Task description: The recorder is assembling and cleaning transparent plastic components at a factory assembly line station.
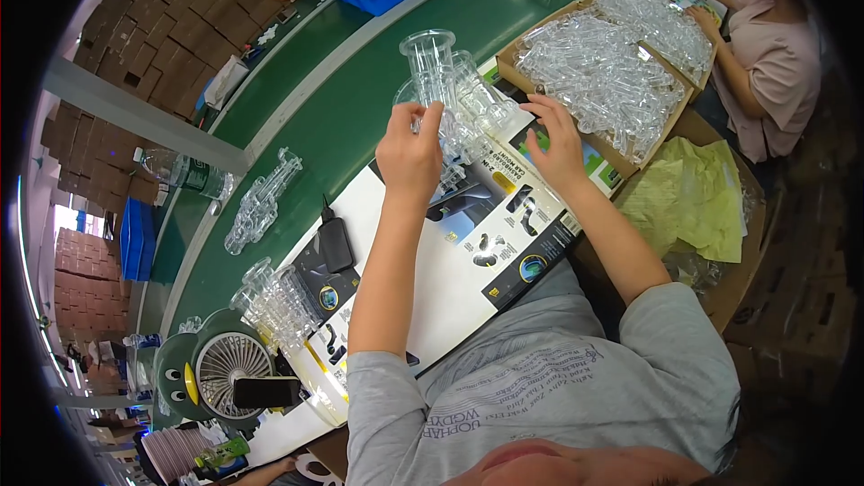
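The left hand [409,155] is closed around a stack of clear plastic trays [447,90], thumb and fingers pinching its left edge and holding it raised above the printed cardboard sheet [450,288] that covers the table. The right hand [555,139] is spread open, fingers apart, its fingertips resting at the stack's right side over the sheet. The trays look light and thin, probably springy and easy to dent or crack, and their glossy surface seems slippery, so a grip on the moulded rims at both sides seems safest. They are see-through, with round cup-like shapes at the top and ribbed hollows below. More of them fill the cardboard box [601,63] just beyond the right hand.
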Demonstrator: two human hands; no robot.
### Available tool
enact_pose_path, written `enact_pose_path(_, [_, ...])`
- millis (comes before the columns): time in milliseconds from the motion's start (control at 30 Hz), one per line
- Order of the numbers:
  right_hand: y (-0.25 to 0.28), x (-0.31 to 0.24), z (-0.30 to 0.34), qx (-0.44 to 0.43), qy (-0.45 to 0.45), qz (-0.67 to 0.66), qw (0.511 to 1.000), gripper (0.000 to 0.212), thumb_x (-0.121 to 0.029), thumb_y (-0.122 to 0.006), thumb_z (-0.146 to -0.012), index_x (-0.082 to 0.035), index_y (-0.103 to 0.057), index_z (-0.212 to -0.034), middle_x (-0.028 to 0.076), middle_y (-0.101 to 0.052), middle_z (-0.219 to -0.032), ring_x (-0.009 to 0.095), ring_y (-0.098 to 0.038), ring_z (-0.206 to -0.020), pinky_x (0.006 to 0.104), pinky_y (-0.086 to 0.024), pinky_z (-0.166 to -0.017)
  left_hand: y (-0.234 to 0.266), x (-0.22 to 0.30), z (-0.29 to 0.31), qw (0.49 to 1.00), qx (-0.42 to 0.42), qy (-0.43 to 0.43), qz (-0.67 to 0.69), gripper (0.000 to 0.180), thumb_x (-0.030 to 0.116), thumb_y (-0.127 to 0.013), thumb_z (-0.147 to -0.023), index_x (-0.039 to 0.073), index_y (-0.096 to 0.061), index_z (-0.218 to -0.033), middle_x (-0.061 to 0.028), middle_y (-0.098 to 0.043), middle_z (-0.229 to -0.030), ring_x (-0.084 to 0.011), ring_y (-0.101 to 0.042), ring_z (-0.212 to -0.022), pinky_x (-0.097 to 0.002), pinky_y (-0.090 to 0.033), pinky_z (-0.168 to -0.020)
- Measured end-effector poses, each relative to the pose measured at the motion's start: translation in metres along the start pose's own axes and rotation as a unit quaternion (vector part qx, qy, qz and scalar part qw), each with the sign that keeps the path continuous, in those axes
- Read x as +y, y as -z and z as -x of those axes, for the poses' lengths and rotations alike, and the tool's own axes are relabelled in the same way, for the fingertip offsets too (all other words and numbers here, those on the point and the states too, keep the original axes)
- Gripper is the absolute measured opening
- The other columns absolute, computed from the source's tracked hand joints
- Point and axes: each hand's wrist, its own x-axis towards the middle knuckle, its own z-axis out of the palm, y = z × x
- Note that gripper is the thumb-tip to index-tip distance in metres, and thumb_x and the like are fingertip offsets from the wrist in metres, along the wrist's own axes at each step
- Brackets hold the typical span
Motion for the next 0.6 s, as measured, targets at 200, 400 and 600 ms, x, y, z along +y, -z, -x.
enact_pose_path(200, [0.000, 0.000, 0.001, 0.009, -0.038, -0.039, 0.998, 0.033, 0.000, -0.055, -0.071, -0.009, -0.055, -0.104, 0.010, -0.052, -0.112, 0.029, -0.051, -0.102, 0.0364, -0.042, -0.085, -0.010, -0.007, -0.006, 0.997, -0.046, -0.065, -0.009, 0.031, -0.002, -0.058, -0.062, 0.012, -0.060, -0.090, -0.0051, -0.054, -0.087, -0.0202, -0.058, -0.072, -0.0301, -0.047, -0.053])
enact_pose_path(400, [0.001, 0.000, 0.001, -0.001, -0.069, -0.068, 0.995, 0.032, 0.002, -0.054, -0.071, -0.008, -0.056, -0.102, 0.009, -0.052, -0.112, 0.026, -0.053, -0.096, 0.0323, -0.046, -0.075, -0.010, -0.008, -0.001, 0.995, -0.091, -0.040, 0.007, 0.032, -0.004, -0.057, -0.062, 0.012, -0.060, -0.090, -0.0059, -0.056, -0.097, -0.0229, -0.059, -0.082, -0.0322, -0.049, -0.059])
enact_pose_path(600, [0.002, 0.001, 0.002, -0.015, -0.074, -0.068, 0.995, 0.034, 0.004, -0.053, -0.073, -0.008, -0.055, -0.105, 0.008, -0.052, -0.114, 0.021, -0.053, -0.100, 0.0279, -0.046, -0.074, -0.009, -0.017, -0.005, 0.998, -0.054, -0.003, 0.015, 0.040, -0.012, -0.057, -0.057, 0.010, -0.062, -0.090, -0.0041, -0.058, -0.101, -0.0233, -0.061, -0.079, -0.0311, -0.050, -0.062])
